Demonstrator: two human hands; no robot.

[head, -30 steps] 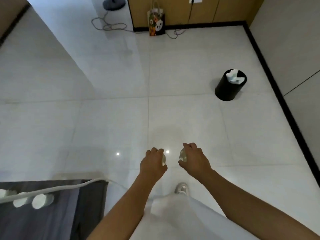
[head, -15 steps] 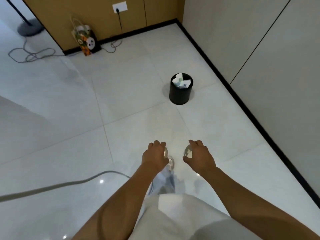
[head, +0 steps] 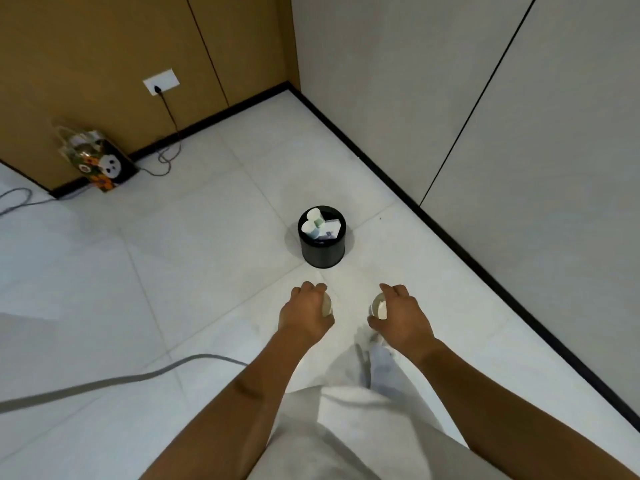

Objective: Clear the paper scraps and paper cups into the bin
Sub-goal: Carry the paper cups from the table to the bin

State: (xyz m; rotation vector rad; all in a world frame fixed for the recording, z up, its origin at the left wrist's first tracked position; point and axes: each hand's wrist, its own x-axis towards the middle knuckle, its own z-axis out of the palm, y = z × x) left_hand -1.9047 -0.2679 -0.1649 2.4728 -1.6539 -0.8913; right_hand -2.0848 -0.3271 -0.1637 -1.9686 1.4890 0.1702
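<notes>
As both arms reach fwd, L hand (head: 306,313) & R hand (head: 403,318) fingers grip cups (head: 378,306); bin (head: 322,245) ahead.

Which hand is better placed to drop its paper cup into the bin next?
Left, marginally. Each hand grips a paper cup, but the left hand sits almost directly below the black bin, while the right hand is offset further to the side.

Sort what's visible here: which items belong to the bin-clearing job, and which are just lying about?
Job: black bin; cups and paper already in the bin; paper cup in left hand; paper cup in right hand.

Lying about: panda gift bag; wall socket with plugged cord; grey cable.
</notes>
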